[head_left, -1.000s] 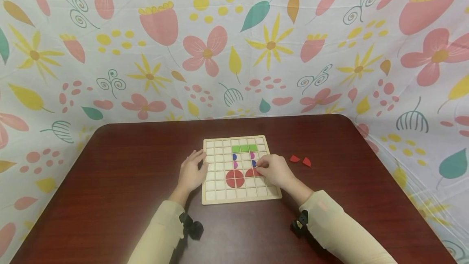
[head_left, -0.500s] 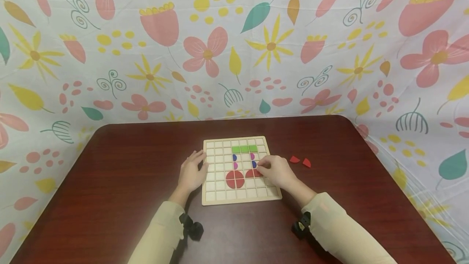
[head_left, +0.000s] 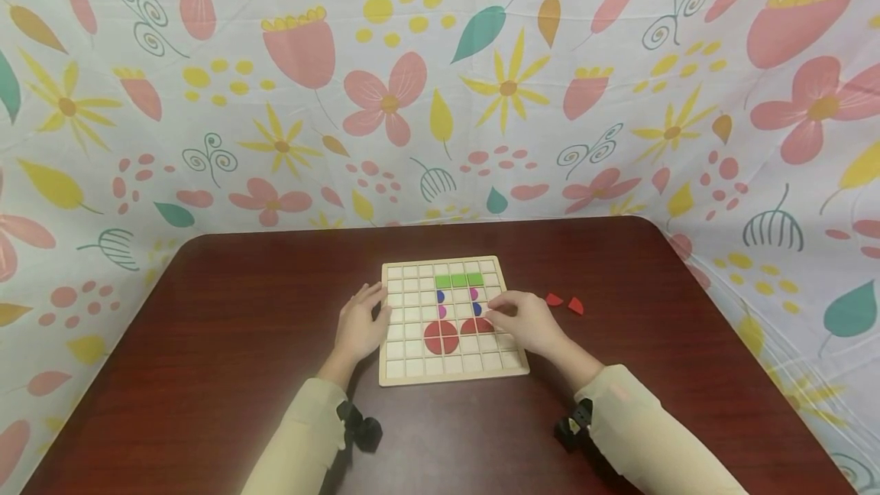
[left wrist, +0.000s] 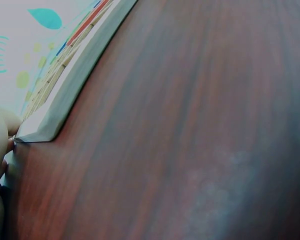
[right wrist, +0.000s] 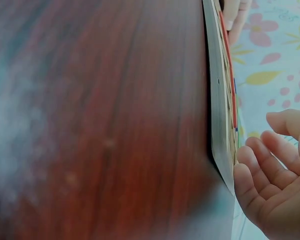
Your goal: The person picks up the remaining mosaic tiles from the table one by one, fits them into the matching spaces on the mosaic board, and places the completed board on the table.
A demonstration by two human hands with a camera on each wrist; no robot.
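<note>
A pale wooden grid board lies on the table with coloured tiles in its cells. My left hand rests at the board's left side, fingers and thumb touching the rim. Over the right part of the board hovers my right hand; its thumb and fingers are apart with nothing between them in the right wrist view. Just by its fingertips, two red quarter-circle tiles form a half disc, partly hidden by the hand. Left of that, several red quarter tiles make a full disc. Green square tiles fill a row higher up.
Blue half-circle tiles and pink half-circle tiles sit in columns below the green row. Two loose red quarter tiles lie on the dark wooden table, right of the board. A flowered cloth hangs behind the table.
My right hand has drawn back slightly to the right from the red half disc, its fingertips parting from the tile. The left hand and the board have stayed put.
</note>
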